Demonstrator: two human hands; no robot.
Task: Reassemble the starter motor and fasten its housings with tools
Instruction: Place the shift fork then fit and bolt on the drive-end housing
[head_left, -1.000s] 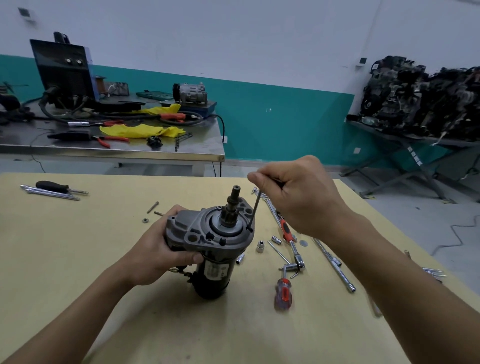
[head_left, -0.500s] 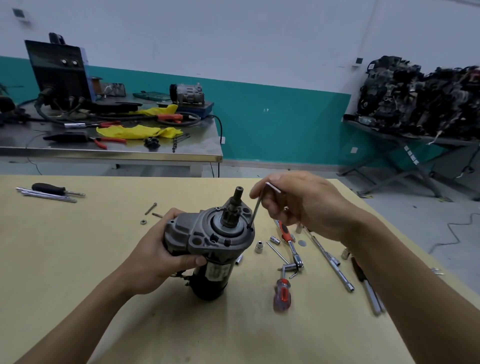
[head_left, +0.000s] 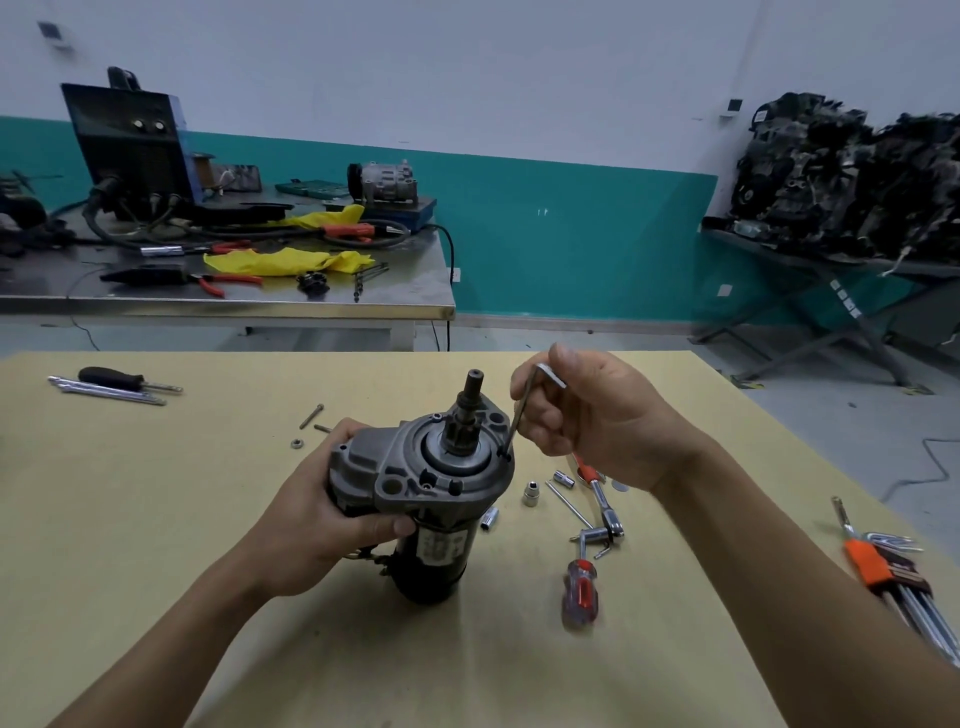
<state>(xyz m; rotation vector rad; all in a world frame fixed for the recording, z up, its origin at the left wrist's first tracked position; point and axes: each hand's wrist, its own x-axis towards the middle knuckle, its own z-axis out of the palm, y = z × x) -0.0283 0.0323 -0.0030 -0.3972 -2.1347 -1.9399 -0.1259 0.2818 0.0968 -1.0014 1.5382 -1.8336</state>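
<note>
Between the thumb and fingers of the right hand (head_left: 597, 421) an L-shaped hex key (head_left: 523, 410) is pinched near its bend, and its long leg is carried down to a screw (head_left: 503, 455) at the rim of the grey nose housing. Just below and to the left of that hand the starter motor (head_left: 431, 478) is stood on its black body on the surface (head_left: 156, 519), pinion shaft upward. It is gripped from its far side by the left hand (head_left: 322, 514), fingers and thumb curled round the housing.

The nose housing is seen seated on the body, so the main reassembly is judged done and the fastening under way. Whether this screw is fully home cannot be told. A loose bolt (head_left: 311, 415) and nut (head_left: 296, 443) are left lying beyond the left hand, so some fasteners may remain to be fitted.

Below the right hand small sockets (head_left: 530, 493) and a red-handled screwdriver (head_left: 579, 592) are laid out, and a hex key set (head_left: 883, 571) is placed farther to its right.

A white label (head_left: 441, 545) is carried on the black body, but its print is too blurred to be read; no brand can be made out.
</note>
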